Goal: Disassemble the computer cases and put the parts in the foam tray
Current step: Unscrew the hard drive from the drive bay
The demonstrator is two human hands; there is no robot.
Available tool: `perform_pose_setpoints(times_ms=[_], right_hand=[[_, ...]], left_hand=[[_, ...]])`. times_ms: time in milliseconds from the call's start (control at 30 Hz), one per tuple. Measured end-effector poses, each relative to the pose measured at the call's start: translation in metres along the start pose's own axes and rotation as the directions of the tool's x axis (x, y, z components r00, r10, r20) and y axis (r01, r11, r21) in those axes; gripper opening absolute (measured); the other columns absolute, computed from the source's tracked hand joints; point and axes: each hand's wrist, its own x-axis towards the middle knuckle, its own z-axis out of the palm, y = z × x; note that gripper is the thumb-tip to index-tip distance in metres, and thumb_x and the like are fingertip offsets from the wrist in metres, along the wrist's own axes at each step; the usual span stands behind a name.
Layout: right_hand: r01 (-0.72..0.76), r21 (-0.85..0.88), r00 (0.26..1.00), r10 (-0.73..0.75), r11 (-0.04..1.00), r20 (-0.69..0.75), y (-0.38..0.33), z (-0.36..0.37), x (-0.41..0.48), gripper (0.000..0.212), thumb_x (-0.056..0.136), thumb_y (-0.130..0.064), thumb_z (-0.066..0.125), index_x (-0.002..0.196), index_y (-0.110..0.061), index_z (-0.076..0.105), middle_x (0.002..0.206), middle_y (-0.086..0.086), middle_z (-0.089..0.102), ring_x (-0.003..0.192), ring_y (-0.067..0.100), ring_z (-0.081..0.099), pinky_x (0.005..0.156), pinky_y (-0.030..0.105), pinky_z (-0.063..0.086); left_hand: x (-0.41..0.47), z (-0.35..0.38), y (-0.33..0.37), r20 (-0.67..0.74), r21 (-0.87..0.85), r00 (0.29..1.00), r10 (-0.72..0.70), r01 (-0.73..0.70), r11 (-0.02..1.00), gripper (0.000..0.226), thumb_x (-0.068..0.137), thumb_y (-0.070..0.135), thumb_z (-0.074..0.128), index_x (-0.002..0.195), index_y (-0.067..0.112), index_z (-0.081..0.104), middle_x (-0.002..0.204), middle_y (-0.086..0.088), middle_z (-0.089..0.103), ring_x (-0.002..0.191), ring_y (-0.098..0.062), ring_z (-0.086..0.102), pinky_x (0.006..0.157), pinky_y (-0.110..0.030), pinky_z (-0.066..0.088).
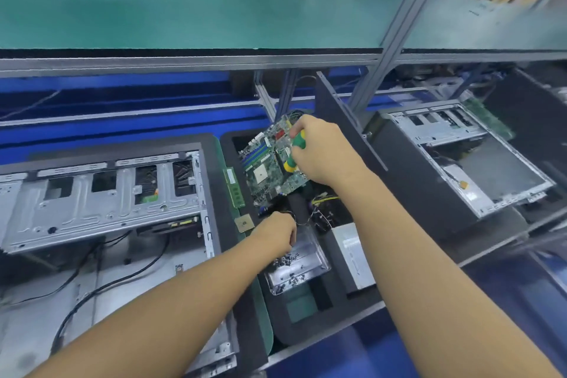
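Note:
An opened computer case [101, 193] lies at the left, its metal frame and black cables showing. To its right stands the black foam tray [337, 294]. My right hand [322, 150] grips a green and yellow screwdriver [293, 152] and also holds a green motherboard [270, 163] tilted over the tray's far compartment. My left hand [276, 235] hangs with curled fingers over a clear plastic dish of screws [296, 265] in the tray; what it pinches is hidden. A CPU chip [244, 223] and a RAM stick [234, 187] lie on the tray's left edge.
A silver drive [352, 255] sits in the tray's right slot, with loose wires [322, 209] behind it. A second opened case [472, 159] lies at the right behind a black panel [349, 129]. A green shelf [184, 9] overhangs the blue workbench [122, 132].

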Motion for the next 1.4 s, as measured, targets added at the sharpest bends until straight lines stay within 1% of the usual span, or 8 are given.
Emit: perform_pose_setpoints(times_ms=[333, 500, 633, 800, 933, 1100, 1233, 1400], right_hand=[[0.002, -0.001, 0.999, -0.002, 1.000, -0.049, 0.015, -0.005, -0.004, 0.022, 0.101, -0.029, 0.057, 0.117, -0.014, 0.051, 0.088, -0.001, 0.053, 0.064, 0.014, 0.052, 0.050, 0.029, 0.031], [0.145, 0.048, 0.973, -0.134, 0.988, -0.187, -0.030, -0.008, 0.014, 0.022, 0.104, -0.031, 0.050, 0.118, -0.014, 0.050, 0.099, -0.002, 0.052, 0.081, 0.022, 0.050, 0.064, 0.034, 0.033], [0.254, 0.241, 0.961, -0.216, 0.937, -0.173, -0.075, 0.000, 0.030, 0.013, 0.105, -0.025, 0.048, 0.113, -0.014, 0.047, 0.092, -0.002, 0.053, 0.066, 0.013, 0.052, 0.048, 0.020, 0.036], [0.313, 0.281, 0.949, -0.309, 0.907, -0.061, -0.114, 0.026, 0.044, 0.012, 0.106, -0.024, 0.046, 0.112, -0.014, 0.047, 0.090, -0.003, 0.050, 0.069, 0.010, 0.048, 0.055, 0.028, 0.034], [0.295, 0.243, 0.950, -0.311, 0.924, 0.026, -0.126, 0.045, 0.054, 0.013, 0.106, -0.024, 0.044, 0.113, -0.014, 0.047, 0.093, 0.001, 0.052, 0.067, 0.011, 0.048, 0.053, 0.028, 0.033], [0.291, 0.164, 0.949, -0.306, 0.943, 0.075, -0.129, 0.058, 0.059, 0.016, 0.107, -0.025, 0.044, 0.115, -0.012, 0.047, 0.094, 0.001, 0.051, 0.065, 0.011, 0.044, 0.052, 0.029, 0.031], [0.272, 0.159, 0.954, -0.288, 0.949, 0.086, -0.127, 0.060, 0.060, 0.016, 0.107, -0.025, 0.044, 0.115, -0.012, 0.047, 0.098, 0.004, 0.053, 0.065, 0.013, 0.044, 0.052, 0.029, 0.032], [0.257, 0.174, 0.958, -0.274, 0.951, 0.082, -0.126, 0.060, 0.059, 0.016, 0.106, -0.025, 0.045, 0.115, -0.011, 0.048, 0.094, 0.004, 0.053, 0.064, 0.013, 0.044, 0.051, 0.029, 0.031]], left_hand=[[0.009, -0.027, -0.014, -0.148, 0.012, 0.989, -0.012, 0.014, 1.000, 0.030, 0.088, 0.001, 0.058, 0.104, 0.022, 0.074, 0.111, -0.004, 0.071, 0.094, -0.023, 0.068, 0.089, -0.035, 0.055], [-0.035, -0.099, -0.055, -0.533, -0.207, 0.841, -0.095, -0.022, 0.978, 0.018, 0.091, 0.018, 0.059, 0.098, 0.027, 0.073, 0.089, 0.008, 0.072, 0.081, -0.011, 0.064, 0.074, -0.028, 0.054], [-0.081, -0.122, -0.099, -0.580, -0.439, 0.746, -0.329, 0.055, 0.897, 0.019, 0.093, 0.014, 0.053, 0.089, 0.022, 0.070, 0.078, 0.006, 0.071, 0.064, -0.015, 0.063, 0.054, -0.023, 0.047], [-0.147, -0.127, -0.147, 0.064, -0.886, 0.961, -0.269, 0.179, 0.428, 0.023, 0.089, 0.005, 0.041, 0.079, 0.007, 0.062, 0.073, -0.014, 0.065, 0.047, -0.013, 0.051, 0.035, -0.017, 0.032], [-0.172, -0.098, -0.176, 0.506, -0.736, 0.858, -0.090, 0.484, 0.473, 0.030, 0.098, 0.026, 0.045, 0.100, 0.004, 0.065, 0.104, -0.024, 0.070, 0.084, -0.030, 0.068, 0.062, -0.033, 0.057], [-0.152, -0.055, -0.191, 0.403, -0.904, 0.875, -0.268, 0.426, 0.032, 0.079, 0.075, 0.056, 0.074, 0.126, -0.003, 0.057, 0.117, -0.022, 0.070, 0.110, -0.034, 0.068, 0.094, -0.048, 0.055], [-0.140, -0.038, -0.187, 0.289, -0.947, 0.896, -0.336, 0.217, -0.237, 0.062, 0.069, 0.047, 0.081, 0.121, 0.021, 0.061, 0.116, -0.016, 0.071, 0.106, -0.032, 0.070, 0.088, -0.044, 0.058], [-0.125, -0.036, -0.178, 0.107, -0.883, 0.889, -0.444, -0.120, -0.453, 0.023, 0.081, 0.016, 0.074, 0.100, 0.008, 0.065, 0.103, -0.014, 0.072, 0.096, -0.028, 0.069, 0.084, -0.035, 0.054]])
